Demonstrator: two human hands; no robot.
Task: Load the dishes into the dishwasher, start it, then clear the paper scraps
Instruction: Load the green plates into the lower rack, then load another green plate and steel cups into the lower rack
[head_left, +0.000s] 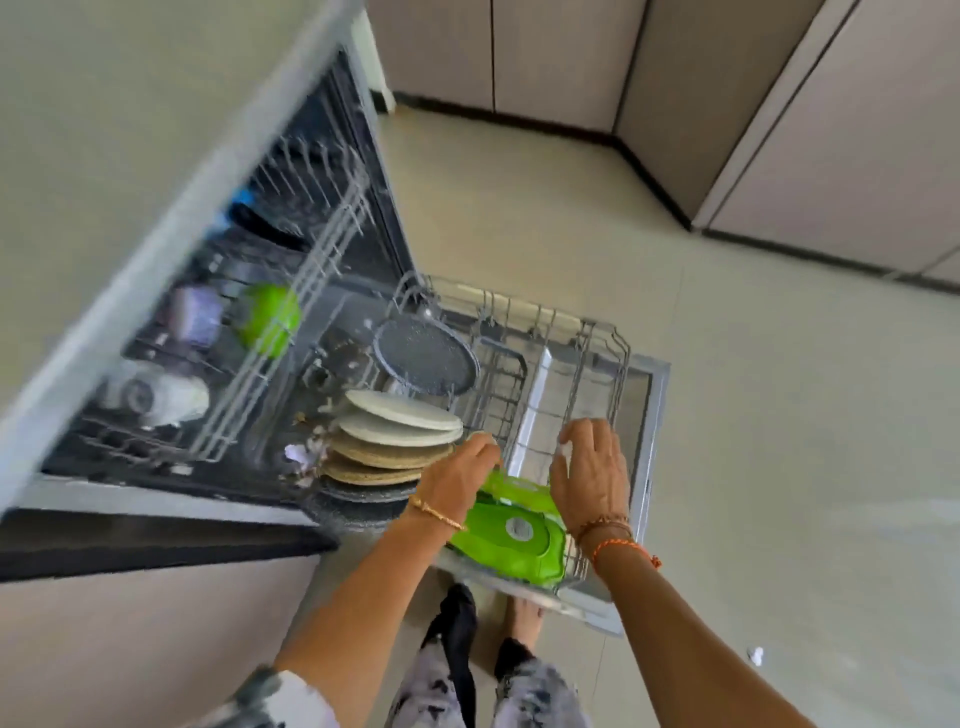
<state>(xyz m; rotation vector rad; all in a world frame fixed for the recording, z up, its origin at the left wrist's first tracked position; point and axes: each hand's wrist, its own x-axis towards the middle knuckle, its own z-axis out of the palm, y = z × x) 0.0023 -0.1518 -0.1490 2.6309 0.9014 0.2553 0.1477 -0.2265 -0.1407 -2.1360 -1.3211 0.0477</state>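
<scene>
A green lid (511, 535) is being set into the pulled-out lower rack (597, 353), beside the plates (400, 431). It is gripped by the left hand (457, 475) and steadied by the right hand (592, 467), fingers curled over it, probably so it wedges upright between the tines.

One head camera looks steeply down and forward, tilted, from above the open dishwasher (332, 291); the lower rack (597, 358) and both forearms are near, the floor (779, 415) fills the right side
</scene>
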